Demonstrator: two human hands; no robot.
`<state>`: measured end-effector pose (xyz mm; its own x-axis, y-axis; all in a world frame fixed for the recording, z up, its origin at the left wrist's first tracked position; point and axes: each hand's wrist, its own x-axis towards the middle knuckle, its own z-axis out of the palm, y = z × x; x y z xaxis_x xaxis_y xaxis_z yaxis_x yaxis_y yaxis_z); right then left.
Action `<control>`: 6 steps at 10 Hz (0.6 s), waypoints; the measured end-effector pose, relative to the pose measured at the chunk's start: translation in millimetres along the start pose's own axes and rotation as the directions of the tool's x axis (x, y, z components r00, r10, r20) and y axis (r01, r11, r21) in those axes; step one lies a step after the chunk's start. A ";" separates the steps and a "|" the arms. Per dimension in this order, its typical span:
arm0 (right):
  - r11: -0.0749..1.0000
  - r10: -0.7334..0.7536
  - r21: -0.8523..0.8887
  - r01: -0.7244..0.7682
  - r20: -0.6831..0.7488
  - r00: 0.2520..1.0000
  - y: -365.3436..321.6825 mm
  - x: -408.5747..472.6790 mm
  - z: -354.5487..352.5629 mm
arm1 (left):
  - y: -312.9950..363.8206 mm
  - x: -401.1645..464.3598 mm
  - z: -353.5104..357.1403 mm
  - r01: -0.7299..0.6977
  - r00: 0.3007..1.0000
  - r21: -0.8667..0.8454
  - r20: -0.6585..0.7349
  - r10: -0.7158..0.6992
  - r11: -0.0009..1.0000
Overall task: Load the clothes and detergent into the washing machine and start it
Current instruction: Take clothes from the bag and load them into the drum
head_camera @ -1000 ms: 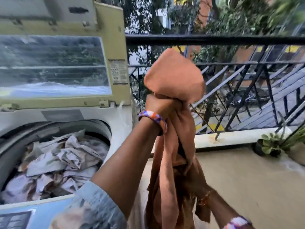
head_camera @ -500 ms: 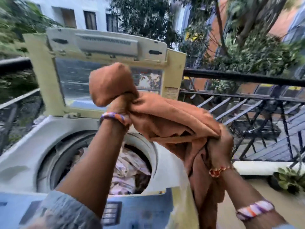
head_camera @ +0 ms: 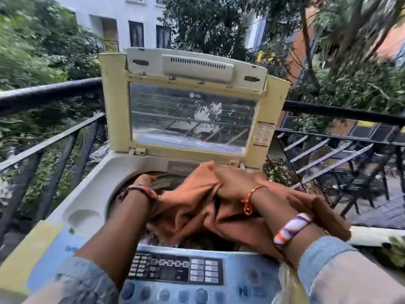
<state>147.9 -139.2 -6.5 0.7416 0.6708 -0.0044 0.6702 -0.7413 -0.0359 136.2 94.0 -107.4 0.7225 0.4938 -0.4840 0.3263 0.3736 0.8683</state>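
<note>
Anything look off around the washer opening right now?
Yes: the orange-brown garment is only partly in the drum. One end drapes over the washer's right rim toward the control panel, under the right forearm. Nothing looks spilled or damaged.

Soft, matt rust-brown cloth (head_camera: 197, 207) is seen over the yellowed plastic washing machine (head_camera: 87, 207). Its lid window (head_camera: 192, 119) looks glossy and clear, the control panel (head_camera: 241, 279) smooth, the black railing (head_camera: 43, 93) metal.
</note>
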 end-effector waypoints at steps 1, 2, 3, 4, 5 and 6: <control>0.986 -0.146 -0.019 0.169 0.415 0.898 -13.2 -0.5 29.4 | 24.2 -83.4 8.6 -0.027 0.999 0.186 -0.018 0.031 0.982; 0.966 -0.216 0.208 0.152 0.334 0.918 -6.5 -7.5 24.2 | 28.4 -77.8 4.1 -0.131 0.985 0.216 0.137 0.102 0.968; 0.926 -0.181 0.369 0.085 0.234 0.955 14.5 -19.1 8.4 | 38.6 -92.7 20.9 -0.105 0.968 0.173 0.244 0.061 0.979; 0.955 -0.079 0.297 0.027 0.165 0.983 50.7 -40.4 3.9 | 39.3 -108.3 47.1 -0.111 0.935 0.271 0.353 0.009 0.956; 0.990 0.094 0.078 -0.119 0.264 0.960 84.5 -68.0 18.1 | 39.9 -130.1 77.8 -0.277 0.843 0.316 0.534 0.071 0.908; 0.955 0.188 0.133 -0.264 0.416 0.890 114.0 -99.7 36.8 | 28.0 -131.5 96.6 -0.552 0.771 0.567 0.627 0.114 0.612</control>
<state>149.4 -289.7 -46.9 0.7741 0.4676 -0.4267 0.4411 -0.8819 -0.1663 109.2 -36.3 -9.0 0.9762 -0.0690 -0.2055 0.1464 -0.4890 0.8599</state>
